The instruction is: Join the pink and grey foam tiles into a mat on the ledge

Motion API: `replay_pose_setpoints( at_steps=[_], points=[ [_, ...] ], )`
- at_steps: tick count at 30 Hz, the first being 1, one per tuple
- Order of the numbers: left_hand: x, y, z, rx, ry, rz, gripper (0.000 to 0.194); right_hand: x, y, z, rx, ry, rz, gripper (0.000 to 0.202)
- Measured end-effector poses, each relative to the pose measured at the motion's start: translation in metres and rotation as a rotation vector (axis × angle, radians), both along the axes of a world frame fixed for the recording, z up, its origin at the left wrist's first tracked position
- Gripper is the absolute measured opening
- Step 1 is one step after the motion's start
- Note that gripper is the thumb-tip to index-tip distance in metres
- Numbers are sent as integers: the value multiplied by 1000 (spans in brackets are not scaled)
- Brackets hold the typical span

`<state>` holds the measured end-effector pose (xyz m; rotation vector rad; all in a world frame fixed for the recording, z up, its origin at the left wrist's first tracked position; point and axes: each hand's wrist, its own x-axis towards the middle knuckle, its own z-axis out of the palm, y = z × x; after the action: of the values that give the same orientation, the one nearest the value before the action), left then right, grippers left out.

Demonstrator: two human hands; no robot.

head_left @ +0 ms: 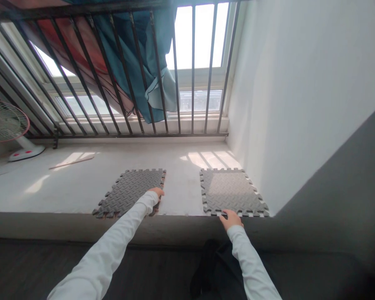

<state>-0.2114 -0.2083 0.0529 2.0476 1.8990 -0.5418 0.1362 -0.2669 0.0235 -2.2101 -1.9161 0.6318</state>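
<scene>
A: Start at your left hand (157,192). Where is it?

B: Your fingers bend at the side edge of the left interlocking foam tile (137,183), near its closest corner. The tile spreads out toward your ten o'clock. I cannot tell whether you grip it; its edge hides part of your hand.

A: And your right hand (232,220)?

B: Your thumb and fingers are at the near edge of the right interlocking foam tile (231,189), which lies at your twelve. Whether they pinch it, I cannot tell.

A: How do your two tiles lie?

B: Both lie textured side up on the white ledge (183,183), apart from each other, the right one at three o'clock from your left hand. Sunlight falls across the right one.

A: Further out from your left hand?

B: Between nine and ten o'clock, a thin stick (71,162) lies on the ledge. At ten stands a white fan (9,125) with a pink rim.

A: Beyond your tiles?

B: At twelve runs a dark metal railing (193,71). Behind it, teal cloth (148,50) hangs before the window (203,37), with reddish cloth (69,41) toward eleven. From your right hand, a white wall (300,83) rises at one.
</scene>
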Motion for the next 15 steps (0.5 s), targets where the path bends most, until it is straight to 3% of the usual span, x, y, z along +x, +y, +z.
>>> replay_pose_setpoints(
  at_steps=[10, 15],
  points=[
    [4, 5, -10, -38, 67, 26, 31, -2, 0, -3, 15, -12, -19, 33],
    [0, 5, -10, -21, 26, 31, 35, -4, 4, -6, -15, -11, -28, 35]
  ],
)
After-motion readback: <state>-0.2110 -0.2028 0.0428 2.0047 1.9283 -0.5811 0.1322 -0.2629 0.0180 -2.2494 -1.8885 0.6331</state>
